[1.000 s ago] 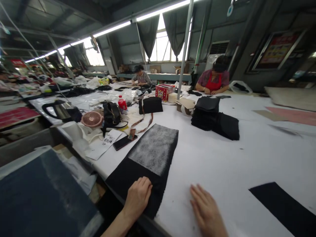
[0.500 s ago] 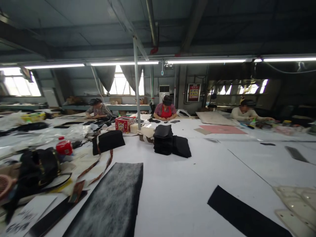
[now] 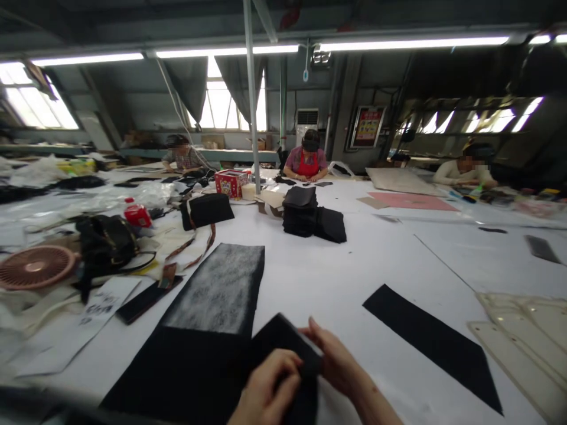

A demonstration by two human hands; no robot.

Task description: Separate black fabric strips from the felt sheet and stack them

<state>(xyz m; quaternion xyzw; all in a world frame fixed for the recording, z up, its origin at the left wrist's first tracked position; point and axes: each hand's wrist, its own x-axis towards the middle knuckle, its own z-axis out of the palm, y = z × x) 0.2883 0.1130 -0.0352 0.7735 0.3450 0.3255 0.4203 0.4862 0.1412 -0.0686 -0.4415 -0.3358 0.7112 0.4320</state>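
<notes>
My left hand [image 3: 272, 383] is closed, its fingers curled against a folded black sheet of material [image 3: 277, 333] near the bottom centre. From the other side my right hand [image 3: 334, 357] grips the sheet's right edge; some of its fingers are hidden behind the sheet. Left of my hands lies a long black panel [image 3: 172, 375] whose far part is a grey, fuzzy-looking surface [image 3: 212, 289]. A separate black strip [image 3: 434, 342] rests on the white table [image 3: 319, 283] to the right.
Stacked black pieces [image 3: 301, 212] stand farther back. At left are a pink fan [image 3: 35, 267], a black bag [image 3: 106, 242], a red bottle [image 3: 137, 213] and a marked paper [image 3: 95, 313]. Pale templates [image 3: 522, 330] lie at right. Several people sit across the table, beyond a pole [image 3: 251, 106].
The view has tipped downward. Both my hands have come into view with the folded black sheet between them, beside the long panel.
</notes>
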